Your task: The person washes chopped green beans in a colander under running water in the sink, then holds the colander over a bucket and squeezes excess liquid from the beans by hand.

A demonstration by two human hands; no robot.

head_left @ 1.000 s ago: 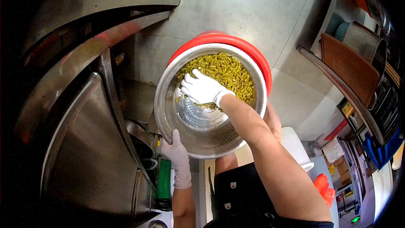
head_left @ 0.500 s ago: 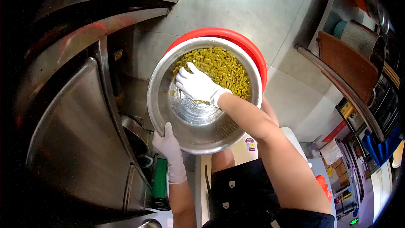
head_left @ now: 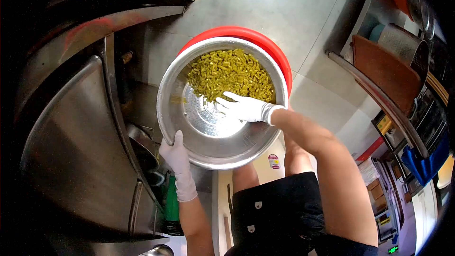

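Note:
A wide metal basin (head_left: 222,157) with perforated sides is tilted over a red tub (head_left: 284,61), whose rim shows behind it. Chopped green pieces (head_left: 227,73) are heaped in the basin's far part, and its shiny bottom lies bare nearer to me. My left hand (head_left: 176,154), in a white glove, grips the basin's near left rim with the thumb on top. Inside the basin, my gloved right hand (head_left: 244,108) has its fingers spread at the near edge of the pieces and holds nothing.
Steel counters (head_left: 71,147) run along the left. A green object (head_left: 172,204) stands below the basin's left side. On the right, a rack with a metal rail (head_left: 374,95) bears a brown board (head_left: 386,68) and a perforated container (head_left: 403,42). Grey floor tiles (head_left: 256,0) lie beyond.
My right hand has moved right and toward me, off the far left of the pieces, and its fingers have spread. More pieces now lie uncovered. The basin sits slightly further left in view.

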